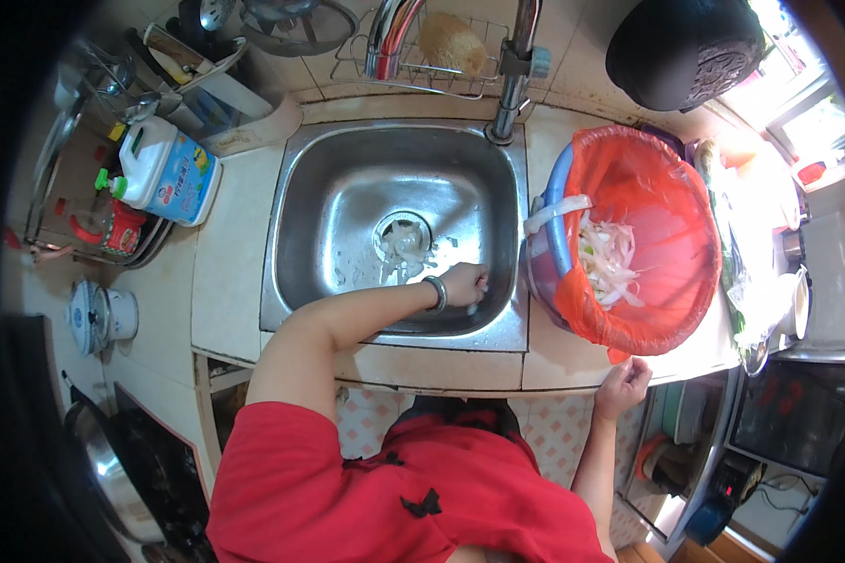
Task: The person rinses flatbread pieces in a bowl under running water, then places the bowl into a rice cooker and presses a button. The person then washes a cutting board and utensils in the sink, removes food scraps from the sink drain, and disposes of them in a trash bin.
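My left hand [463, 283], with a bracelet at the wrist, is down in the right front part of the stainless-steel sink [310, 204]. Its fingers are curled, and small pale scraps [473, 308] show at the fingertips. More whitish peel scraps [403, 245] lie over the drain. At the counter's front edge, my right hand [621, 388] has bent fingers close to a hanging corner of a red plastic bag [676, 281]; whether it pinches the bag is unclear. That bag lines a basin [558, 186] and holds pale peel strips [609, 264]. One long strip [558, 214] hangs over the rim.
A chrome faucet [512, 84] rises behind the sink, beside a wire rack [422, 81] with a sponge-like loofah [453, 43]. Left stand a detergent jug [172, 169] and a knife holder [218, 105]. A dark pan [683, 56] hangs at back right. Long green vegetables [736, 310] lie right of the basin.
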`<state>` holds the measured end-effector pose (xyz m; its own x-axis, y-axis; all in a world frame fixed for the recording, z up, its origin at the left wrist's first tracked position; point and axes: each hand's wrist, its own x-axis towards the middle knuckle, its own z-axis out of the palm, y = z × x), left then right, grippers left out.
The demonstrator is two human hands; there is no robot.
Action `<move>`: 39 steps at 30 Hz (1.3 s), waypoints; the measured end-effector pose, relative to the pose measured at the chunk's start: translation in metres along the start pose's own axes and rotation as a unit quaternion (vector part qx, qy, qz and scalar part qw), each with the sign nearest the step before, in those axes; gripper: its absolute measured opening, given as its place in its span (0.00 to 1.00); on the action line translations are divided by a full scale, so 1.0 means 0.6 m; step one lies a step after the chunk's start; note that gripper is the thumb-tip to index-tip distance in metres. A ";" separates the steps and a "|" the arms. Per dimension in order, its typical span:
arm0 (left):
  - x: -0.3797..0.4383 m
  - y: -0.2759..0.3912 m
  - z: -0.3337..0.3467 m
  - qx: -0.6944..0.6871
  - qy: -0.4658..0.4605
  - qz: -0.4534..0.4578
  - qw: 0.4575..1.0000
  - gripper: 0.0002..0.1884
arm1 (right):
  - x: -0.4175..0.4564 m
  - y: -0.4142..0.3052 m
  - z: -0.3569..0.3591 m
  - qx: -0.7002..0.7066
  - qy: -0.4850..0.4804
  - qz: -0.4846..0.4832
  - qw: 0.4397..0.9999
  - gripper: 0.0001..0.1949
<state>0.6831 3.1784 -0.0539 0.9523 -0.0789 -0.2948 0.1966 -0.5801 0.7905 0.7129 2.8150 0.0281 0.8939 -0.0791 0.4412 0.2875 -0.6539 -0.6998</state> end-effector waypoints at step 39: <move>-0.082 -0.060 -0.116 0.475 -0.017 0.166 0.864 0.42 | -0.003 0.004 -0.001 0.024 -0.010 0.002 1.000 0.02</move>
<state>0.6453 3.2595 -0.0306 0.9084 -0.3841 -0.1650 -0.3825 -0.9230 0.0428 0.7117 2.8129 0.0258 0.9017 -0.0665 0.4273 0.2995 -0.6167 -0.7280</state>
